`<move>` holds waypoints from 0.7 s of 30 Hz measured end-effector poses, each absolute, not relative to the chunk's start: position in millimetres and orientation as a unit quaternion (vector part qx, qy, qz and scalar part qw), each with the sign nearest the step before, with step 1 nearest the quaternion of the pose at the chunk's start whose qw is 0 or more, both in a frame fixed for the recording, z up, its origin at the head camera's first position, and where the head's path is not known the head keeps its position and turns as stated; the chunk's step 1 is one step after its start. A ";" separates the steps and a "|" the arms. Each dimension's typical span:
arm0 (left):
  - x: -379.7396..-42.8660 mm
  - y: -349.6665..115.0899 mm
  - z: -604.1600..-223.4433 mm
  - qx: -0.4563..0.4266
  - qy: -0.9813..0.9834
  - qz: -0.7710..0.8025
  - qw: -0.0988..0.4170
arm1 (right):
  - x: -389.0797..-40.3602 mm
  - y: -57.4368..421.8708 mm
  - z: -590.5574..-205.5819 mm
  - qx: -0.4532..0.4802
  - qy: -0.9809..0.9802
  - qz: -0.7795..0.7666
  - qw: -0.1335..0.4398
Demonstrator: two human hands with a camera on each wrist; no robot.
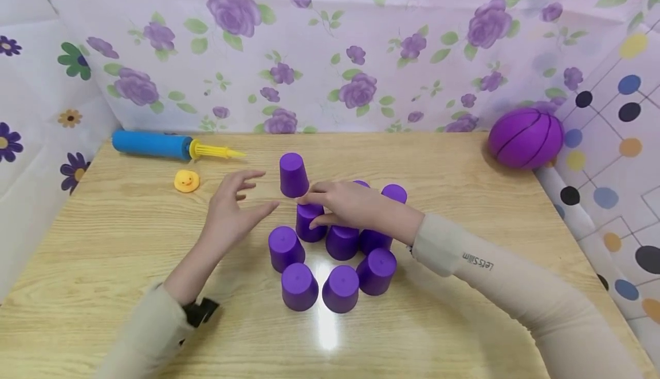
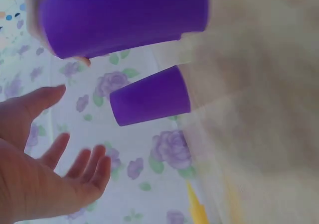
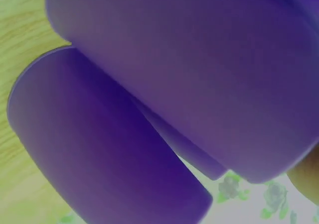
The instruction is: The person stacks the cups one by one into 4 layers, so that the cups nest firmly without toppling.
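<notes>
Several purple plastic cups stand upside down in a loose group on the table. My right hand (image 1: 350, 204) reaches over from the right and grips one purple cup (image 1: 309, 224), thumb on its near side and fingers across its far side. Just behind stands a single cup (image 1: 293, 176), also visible in the left wrist view (image 2: 151, 97). To the left, my left hand (image 1: 229, 210) hovers with spread fingers, touching nothing; its fingers look relaxed in the left wrist view. Cups (image 3: 109, 134) fill the right wrist view, where most of the right hand is hidden.
A blue and yellow hand pump (image 1: 154, 144) lies at the back left, with a yellow rubber duck (image 1: 187, 181) in front of it. At the back right sits a purple ball (image 1: 526, 138). Flowered cloth (image 1: 319, 41) hangs behind the wooden table (image 1: 443, 333).
</notes>
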State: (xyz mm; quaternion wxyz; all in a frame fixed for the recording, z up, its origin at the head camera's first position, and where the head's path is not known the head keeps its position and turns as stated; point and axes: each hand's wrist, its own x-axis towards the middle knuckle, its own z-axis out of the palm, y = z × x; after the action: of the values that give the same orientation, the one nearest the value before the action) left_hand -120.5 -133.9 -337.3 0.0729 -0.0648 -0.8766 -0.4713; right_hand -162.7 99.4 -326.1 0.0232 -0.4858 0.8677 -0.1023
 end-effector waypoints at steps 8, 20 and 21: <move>-74.6 -146.8 -338.0 -0.133 -0.888 -0.439 0.013 | -170.5 101.3 -324.3 -0.477 0.866 -0.122 0.082; -73.0 -134.0 -319.5 -0.276 -0.896 -0.347 -0.026 | -177.4 96.6 -314.8 -0.505 0.847 -0.108 0.126; -73.7 -132.7 -319.3 -0.279 -0.896 -0.346 -0.026 | -176.7 98.5 -313.3 -0.505 0.847 -0.111 0.123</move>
State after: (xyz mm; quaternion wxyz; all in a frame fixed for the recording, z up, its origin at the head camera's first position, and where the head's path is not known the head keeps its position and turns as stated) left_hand -73.7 -132.7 -319.3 -0.0261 -0.2786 -0.8956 -0.3458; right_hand -176.7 98.5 -313.3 0.1231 -0.5046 0.8473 -0.1107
